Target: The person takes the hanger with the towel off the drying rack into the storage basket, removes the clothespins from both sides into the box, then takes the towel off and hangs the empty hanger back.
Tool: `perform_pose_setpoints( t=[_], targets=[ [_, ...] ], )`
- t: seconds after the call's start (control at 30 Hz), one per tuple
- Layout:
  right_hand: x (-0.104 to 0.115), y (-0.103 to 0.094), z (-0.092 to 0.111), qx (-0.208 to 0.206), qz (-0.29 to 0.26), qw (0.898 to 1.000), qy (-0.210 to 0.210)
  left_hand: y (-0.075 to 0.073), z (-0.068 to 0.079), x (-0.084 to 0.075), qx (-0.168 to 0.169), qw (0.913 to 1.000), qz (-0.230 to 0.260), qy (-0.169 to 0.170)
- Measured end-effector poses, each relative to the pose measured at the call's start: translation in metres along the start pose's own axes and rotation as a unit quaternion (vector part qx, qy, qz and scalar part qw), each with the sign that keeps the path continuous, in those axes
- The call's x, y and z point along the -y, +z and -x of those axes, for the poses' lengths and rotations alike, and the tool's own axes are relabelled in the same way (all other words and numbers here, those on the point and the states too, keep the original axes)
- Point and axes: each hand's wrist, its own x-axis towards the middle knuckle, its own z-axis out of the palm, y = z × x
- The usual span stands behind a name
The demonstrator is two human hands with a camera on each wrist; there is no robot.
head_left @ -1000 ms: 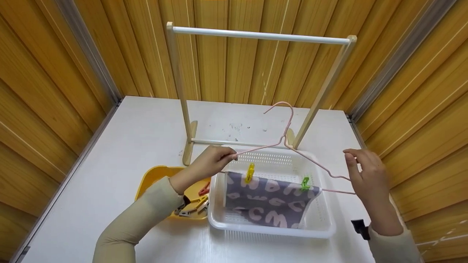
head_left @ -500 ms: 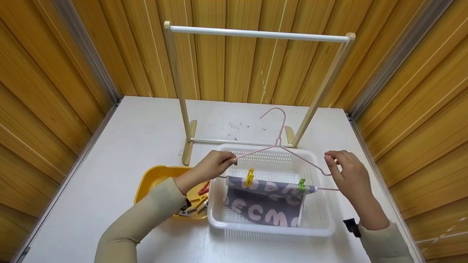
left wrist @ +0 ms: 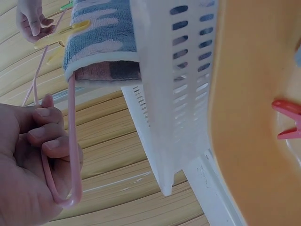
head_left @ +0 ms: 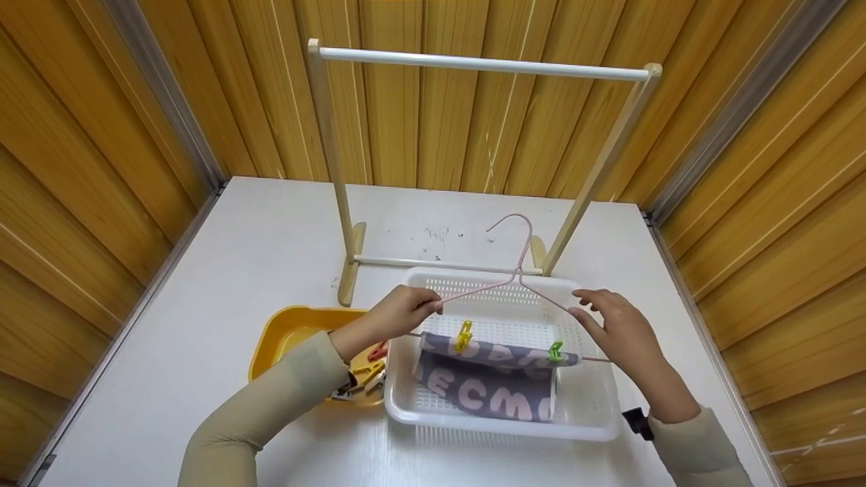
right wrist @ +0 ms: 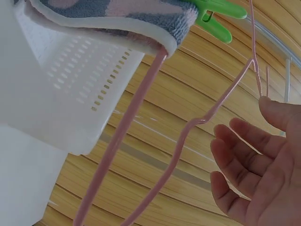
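Note:
My left hand (head_left: 399, 314) grips the left end of a pink wire clothes hanger (head_left: 519, 269); the left wrist view shows the fingers curled round the wire. Over its bottom bar hangs a grey towel (head_left: 487, 396) with pink letters. A yellow clothespin (head_left: 463, 337) and a green clothespin (head_left: 555, 352) clip the towel's top edge. My right hand (head_left: 622, 331) is beside the hanger's right arm, fingers loosely bent and apart. Its thumb tip looks close to the wire; whether it touches, I cannot tell. The towel hangs down in a white plastic basket (head_left: 500, 429).
Left of the basket stands a yellow tray (head_left: 267, 345) holding several clothespins, a red clothespin (left wrist: 288, 110) among them. Behind the basket rises a wooden rack with a white top bar (head_left: 484, 64). Wood-patterned walls enclose the white table (head_left: 270, 216).
The hanger and towel have sunk lower toward the basket, and the hanger's right side has shifted left. My right hand has moved left along the hanger. My left hand keeps its grip.

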Motion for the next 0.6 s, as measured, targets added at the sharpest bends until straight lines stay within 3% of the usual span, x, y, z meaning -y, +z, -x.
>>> perform_pose_setpoints(
  t=[0.17,0.6],
  targets=[
    [-0.002,0.009,-0.004,0.047,-0.011,0.999,-0.004,0.003,-0.001,0.003,-0.001,1.0000,-0.003,-0.005],
    [-0.003,0.023,-0.014,0.072,0.001,0.997,-0.017,0.005,-0.001,0.006,0.001,1.0000,-0.001,-0.002]
  ],
)
